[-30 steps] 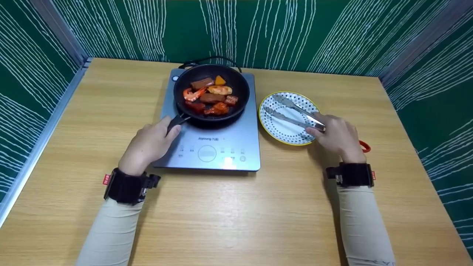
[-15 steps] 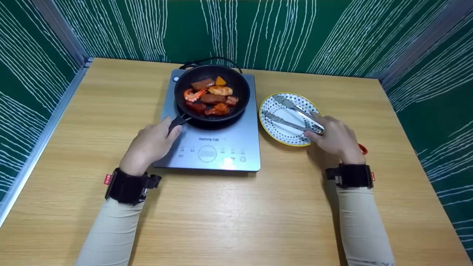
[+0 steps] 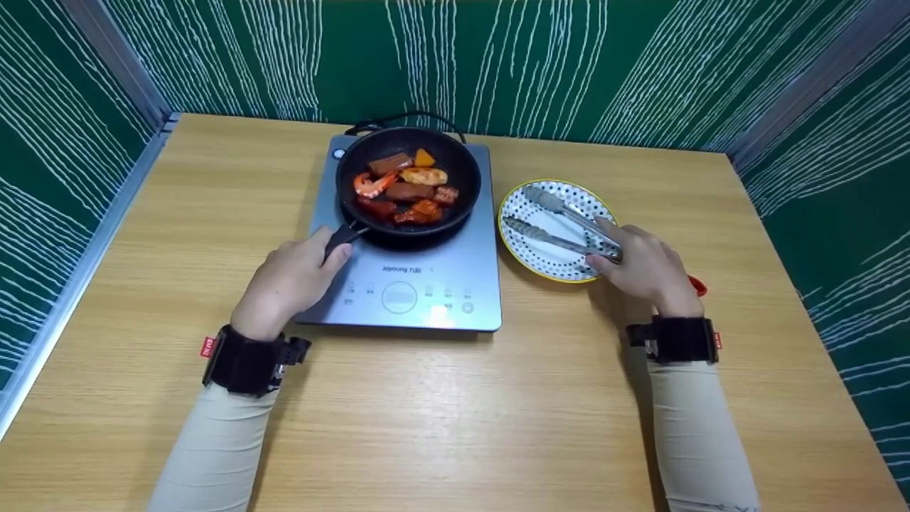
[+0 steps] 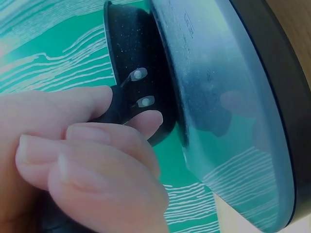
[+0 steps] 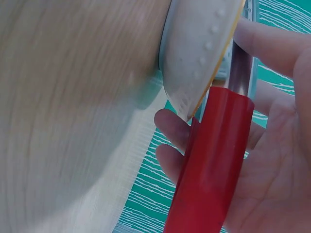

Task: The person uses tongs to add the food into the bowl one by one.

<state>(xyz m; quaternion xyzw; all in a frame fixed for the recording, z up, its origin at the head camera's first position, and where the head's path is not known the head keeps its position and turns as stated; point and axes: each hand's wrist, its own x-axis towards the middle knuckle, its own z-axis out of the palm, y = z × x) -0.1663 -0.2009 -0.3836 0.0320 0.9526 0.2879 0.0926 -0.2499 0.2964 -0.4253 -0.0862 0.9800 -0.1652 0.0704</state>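
My left hand (image 3: 288,281) grips the black handle (image 3: 344,235) of a frying pan (image 3: 466,171); in the left wrist view the fingers wrap the handle (image 4: 114,104) close to the pan's wall. The pan sits on a silver induction cooker (image 3: 455,245) and holds a shrimp (image 3: 371,185), brown and red meat pieces and an orange wedge (image 3: 424,157). My right hand (image 3: 643,263) holds metal tongs (image 3: 569,213), whose spread arms lie over a dotted plate (image 3: 530,260) with a yellow rim. The right wrist view shows the tongs' red handle (image 5: 214,160) running under the palm.
A black cord (image 3: 419,114) runs behind the cooker along the back of the wooden table (image 3: 455,405). Green panels (image 3: 533,64) with white streaks close in the back and both sides. The plate stands just right of the cooker.
The tongs and my right hand have shifted only slightly over the plate. My left hand stays on the pan handle, and the pan and food keep their places.
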